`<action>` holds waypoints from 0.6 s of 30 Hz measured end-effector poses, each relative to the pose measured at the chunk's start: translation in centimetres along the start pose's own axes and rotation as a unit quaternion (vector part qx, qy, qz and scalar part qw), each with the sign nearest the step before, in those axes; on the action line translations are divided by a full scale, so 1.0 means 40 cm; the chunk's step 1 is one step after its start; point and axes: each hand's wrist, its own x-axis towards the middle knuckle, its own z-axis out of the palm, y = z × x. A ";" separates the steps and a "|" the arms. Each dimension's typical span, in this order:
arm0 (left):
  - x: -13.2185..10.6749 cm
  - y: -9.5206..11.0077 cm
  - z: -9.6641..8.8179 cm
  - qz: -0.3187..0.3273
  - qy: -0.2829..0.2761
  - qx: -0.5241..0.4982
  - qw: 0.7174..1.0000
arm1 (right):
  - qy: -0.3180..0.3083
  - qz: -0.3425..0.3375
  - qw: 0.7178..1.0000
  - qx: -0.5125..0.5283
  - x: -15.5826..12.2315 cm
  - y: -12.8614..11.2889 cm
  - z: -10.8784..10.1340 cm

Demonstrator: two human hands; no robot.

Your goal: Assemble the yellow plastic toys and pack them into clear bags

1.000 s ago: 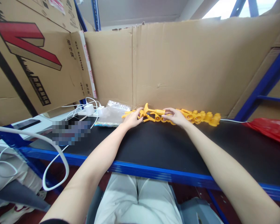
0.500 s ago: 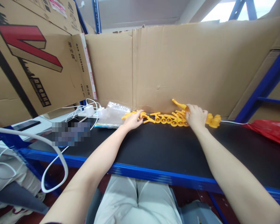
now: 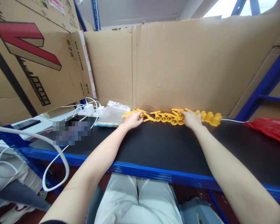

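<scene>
A row of yellow plastic parts (image 3: 168,117) lies along the back of the black bench top (image 3: 158,146), against a cardboard wall (image 3: 177,65). My left hand (image 3: 132,120) rests on the left end of the row, its fingers curled on a yellow part (image 3: 147,117). My right hand (image 3: 191,119) lies palm down on the row further right, fingers closed over some of the yellow parts. More stubby yellow pieces (image 3: 211,118) continue to the right of that hand.
A clear plastic bag (image 3: 112,113) lies left of the row. White chargers and cables (image 3: 88,109) sit at the back left, and a thick white cable (image 3: 49,149) loops over the blue bench edge. A red bag (image 3: 270,129) lies at the right. A printed carton (image 3: 35,56) leans at left.
My right hand carried a yellow part from the middle of the row to the right, lifted it, and has now lowered onto the row. My left hand has stayed in place.
</scene>
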 end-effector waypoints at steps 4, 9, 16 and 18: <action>0.004 -0.010 0.008 0.028 -0.017 0.027 0.999 | -0.019 0.001 0.999 0.049 0.005 0.000 0.007; 0.002 -0.017 0.024 0.072 -0.102 0.057 0.991 | 0.048 0.045 0.990 0.128 0.003 0.012 -0.010; 0.001 -0.013 0.030 0.065 -0.141 0.076 0.985 | 0.190 0.265 0.927 0.184 -0.041 0.128 0.019; 0.001 -0.010 0.029 0.065 -0.141 0.084 0.984 | 0.155 0.345 0.905 0.195 -0.053 0.161 0.047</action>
